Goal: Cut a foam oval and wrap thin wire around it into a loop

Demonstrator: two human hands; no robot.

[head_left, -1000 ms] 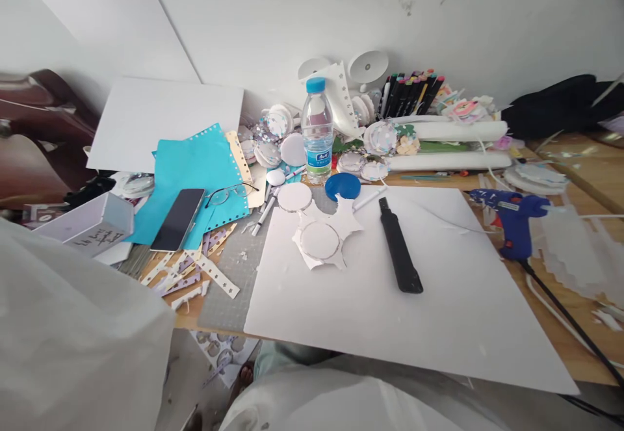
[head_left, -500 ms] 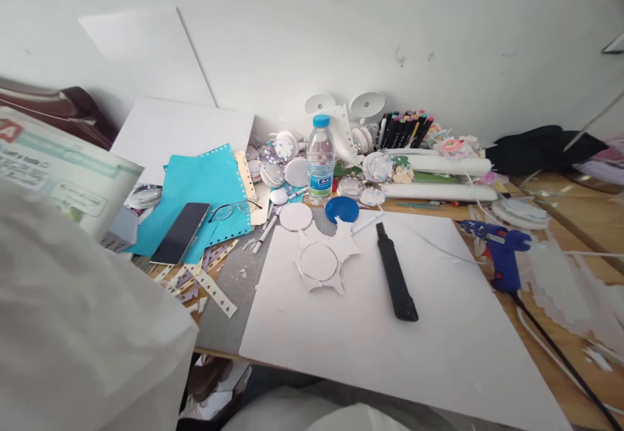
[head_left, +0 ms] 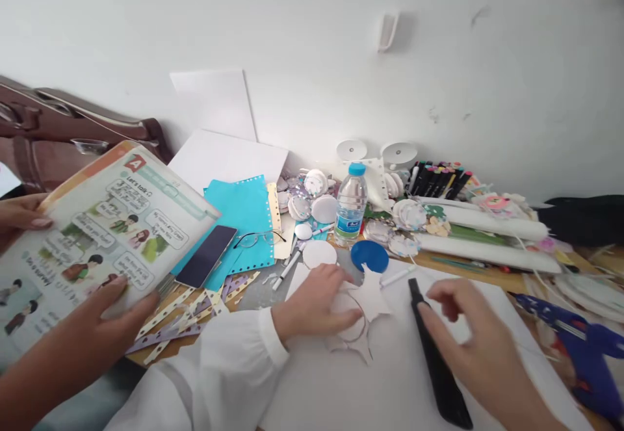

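Note:
My left hand, in a white sleeve, lies flat with fingers stretched on a white paper cutout that has a circle drawn on it. The cutout rests on a large white board. My right hand hovers with loosely curled, spread fingers just above and to the right of a black cutter on the same board, holding nothing. The right hand is slightly blurred.
At the left, another person's two hands hold an illustrated book. Behind it lie a phone, glasses and teal paper. A water bottle, blue lid, markers and a blue glue gun crowd the desk.
The view has tilted up and left. Both my hands came into view onto the white board, and the book with the other person's hands rose into sight at the left.

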